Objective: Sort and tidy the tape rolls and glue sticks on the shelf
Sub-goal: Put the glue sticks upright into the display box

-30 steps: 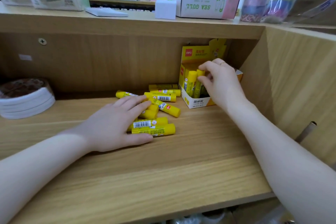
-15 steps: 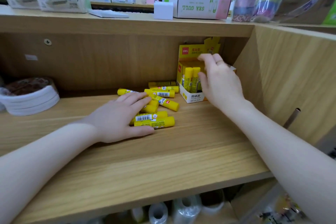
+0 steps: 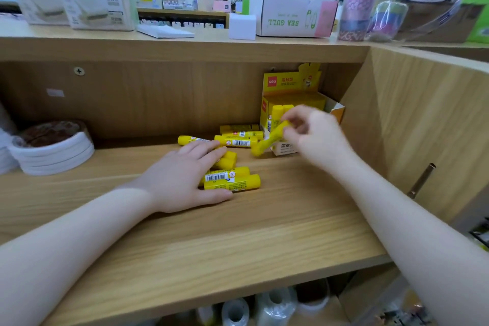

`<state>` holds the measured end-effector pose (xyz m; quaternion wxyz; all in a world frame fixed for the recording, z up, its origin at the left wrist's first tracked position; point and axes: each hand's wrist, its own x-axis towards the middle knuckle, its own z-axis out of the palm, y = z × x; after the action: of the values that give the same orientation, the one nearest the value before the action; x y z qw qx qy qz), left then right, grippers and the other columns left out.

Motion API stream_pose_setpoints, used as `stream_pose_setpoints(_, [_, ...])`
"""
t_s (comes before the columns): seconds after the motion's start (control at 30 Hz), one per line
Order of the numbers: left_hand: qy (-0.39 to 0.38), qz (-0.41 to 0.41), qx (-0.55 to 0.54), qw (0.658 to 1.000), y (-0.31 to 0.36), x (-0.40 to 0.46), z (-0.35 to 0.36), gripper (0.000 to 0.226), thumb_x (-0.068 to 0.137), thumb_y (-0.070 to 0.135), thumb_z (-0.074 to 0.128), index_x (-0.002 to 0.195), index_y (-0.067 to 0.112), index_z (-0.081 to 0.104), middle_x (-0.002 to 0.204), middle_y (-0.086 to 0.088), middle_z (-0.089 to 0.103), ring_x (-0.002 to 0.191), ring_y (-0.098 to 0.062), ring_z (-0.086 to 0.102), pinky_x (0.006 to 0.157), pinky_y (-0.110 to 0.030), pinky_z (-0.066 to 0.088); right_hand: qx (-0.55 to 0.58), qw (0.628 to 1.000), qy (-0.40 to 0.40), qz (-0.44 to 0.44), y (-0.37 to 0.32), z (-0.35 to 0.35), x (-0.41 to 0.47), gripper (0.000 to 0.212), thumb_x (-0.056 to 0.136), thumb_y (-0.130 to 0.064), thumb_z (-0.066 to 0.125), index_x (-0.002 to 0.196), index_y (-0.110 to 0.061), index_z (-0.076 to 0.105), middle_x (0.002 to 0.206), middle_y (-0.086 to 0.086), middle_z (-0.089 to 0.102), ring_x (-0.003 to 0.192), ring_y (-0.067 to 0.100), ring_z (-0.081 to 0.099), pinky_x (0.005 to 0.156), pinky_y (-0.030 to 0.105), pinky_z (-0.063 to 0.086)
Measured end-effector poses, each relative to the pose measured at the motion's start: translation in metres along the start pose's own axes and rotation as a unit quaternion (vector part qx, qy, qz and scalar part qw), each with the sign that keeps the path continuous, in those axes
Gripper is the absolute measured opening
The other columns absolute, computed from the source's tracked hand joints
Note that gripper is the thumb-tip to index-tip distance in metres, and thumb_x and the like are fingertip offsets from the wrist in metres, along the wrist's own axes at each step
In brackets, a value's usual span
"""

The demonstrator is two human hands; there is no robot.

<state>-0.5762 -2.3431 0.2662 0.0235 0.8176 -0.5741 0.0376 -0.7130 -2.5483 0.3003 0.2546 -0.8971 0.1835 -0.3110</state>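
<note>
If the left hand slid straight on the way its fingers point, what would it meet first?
Its left hand already rests on loose yellow glue sticks; pushed on, it would probably next meet the sticks lying near the yellow cardboard display box, though depth is unclear.

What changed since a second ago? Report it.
The right hand left the glue stick box and now pinches a tilted glue stick in front of it. The left hand still rests flat on the loose glue sticks; the tape rolls are unmoved.
</note>
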Motion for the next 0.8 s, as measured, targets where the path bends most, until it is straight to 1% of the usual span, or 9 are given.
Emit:
stream_pose_setpoints(0.1, [0.011, 0.003, 0.006, 1.000, 0.002, 0.006, 0.002, 0.123, 0.046, 0.095, -0.009, 0.148, 0.030, 0.011, 0.155, 0.011, 0.009, 0.142, -0.012, 0.010, 0.113, -0.035, 0.024, 0.084, 0.985, 0.149, 0.025, 0.011, -0.026, 0.013, 0.018, 0.086, -0.014, 0.054, 0.102, -0.017, 0.063, 0.096, 0.008, 0.065, 0.080, 0.023, 0.064, 0.079, 0.040, 0.054])
stream_pose_setpoints(0.2, [0.019, 0.010, 0.007, 1.000, 0.002, 0.008, 0.004, 0.121, 0.048, 0.095, -0.008, 0.148, 0.030, 0.012, 0.155, 0.011, 0.010, 0.142, -0.012, 0.012, 0.112, -0.034, 0.025, -0.006, 0.978, 0.208, -0.004, 0.015, -0.032, 0.021, 0.021, 0.089, -0.012, 0.055, 0.110, -0.011, 0.059, 0.103, 0.007, 0.061, 0.083, 0.016, 0.057, 0.082, 0.031, 0.049])
stream_pose_setpoints(0.3, [0.024, 0.014, -0.002, 1.000, 0.002, 0.007, 0.004, 0.119, 0.050, 0.095, -0.005, 0.148, 0.029, 0.013, 0.155, 0.010, 0.011, 0.142, -0.013, 0.012, 0.112, -0.034, 0.025, -0.051, 0.979, 0.197, -0.029, 0.020, -0.023, 0.029, 0.017, 0.090, -0.011, 0.055, 0.106, -0.006, 0.057, 0.104, 0.010, 0.059, 0.089, 0.023, 0.057, 0.081, 0.037, 0.049])
stream_pose_setpoints(0.4, [0.023, 0.013, -0.002, 1.000, 0.002, 0.007, 0.004, 0.120, 0.050, 0.095, -0.007, 0.148, 0.029, 0.013, 0.155, 0.011, 0.010, 0.142, -0.012, 0.011, 0.112, -0.033, 0.024, -0.103, 0.986, 0.131, -0.021, 0.025, -0.013, 0.037, 0.013, 0.092, -0.015, 0.055, 0.102, -0.008, 0.059, 0.102, 0.009, 0.060, 0.091, 0.022, 0.056, 0.078, 0.031, 0.045])
stream_pose_setpoints(0.5, [0.027, 0.014, -0.005, 1.000, 0.002, 0.006, 0.004, 0.121, 0.049, 0.095, -0.008, 0.148, 0.029, 0.012, 0.155, 0.011, 0.010, 0.142, -0.012, 0.011, 0.112, -0.033, 0.024, -0.137, 0.987, 0.079, -0.026, 0.027, -0.009, 0.040, 0.013, 0.093, -0.016, 0.053, 0.103, -0.010, 0.060, 0.104, 0.007, 0.060, 0.096, 0.023, 0.055, 0.085, 0.038, 0.046])
stream_pose_setpoints(0.6, [0.025, 0.015, 0.003, 1.000, 0.003, 0.006, 0.003, 0.121, 0.048, 0.094, -0.011, 0.148, 0.029, 0.011, 0.155, 0.011, 0.008, 0.141, -0.010, 0.009, 0.112, -0.031, 0.023, -0.134, 0.986, 0.085, -0.042, 0.032, -0.008, 0.036, 0.013, 0.092, -0.014, 0.054, 0.100, -0.008, 0.063, 0.104, 0.006, 0.057, 0.091, 0.020, 0.054, 0.086, 0.040, 0.046])
stream_pose_setpoints(0.67, [0.027, 0.015, 0.003, 1.000, 0.003, 0.007, 0.003, 0.121, 0.048, 0.093, -0.011, 0.148, 0.029, 0.011, 0.156, 0.011, 0.008, 0.141, -0.010, 0.009, 0.111, -0.031, 0.023, -0.131, 0.986, 0.086, -0.065, 0.033, -0.006, 0.031, 0.014, 0.092, -0.009, 0.052, 0.098, -0.005, 0.064, 0.105, 0.007, 0.055, 0.087, 0.016, 0.051, 0.079, 0.033, 0.044])
stream_pose_setpoints(0.73, [0.026, 0.013, 0.004, 1.000, 0.004, 0.006, 0.003, 0.120, 0.049, 0.093, -0.011, 0.148, 0.029, 0.011, 0.156, 0.011, 0.008, 0.142, -0.011, 0.009, 0.111, -0.031, 0.024, -0.149, 0.982, 0.080, -0.085, 0.032, -0.004, 0.028, 0.017, 0.093, -0.006, 0.049, 0.099, -0.003, 0.064, 0.107, 0.008, 0.055, 0.088, 0.019, 0.053, 0.073, 0.028, 0.040])
stream_pose_setpoints(0.8, [0.029, 0.010, 0.004, 1.000, 0.003, 0.007, 0.004, 0.121, 0.049, 0.093, -0.010, 0.148, 0.029, 0.013, 0.156, 0.010, 0.009, 0.142, -0.012, 0.011, 0.111, -0.032, 0.025, -0.167, 0.978, 0.079, -0.096, 0.031, -0.006, 0.029, 0.020, 0.093, -0.005, 0.047, 0.102, -0.003, 0.065, 0.106, 0.009, 0.057, 0.091, 0.025, 0.057, 0.072, 0.034, 0.047])
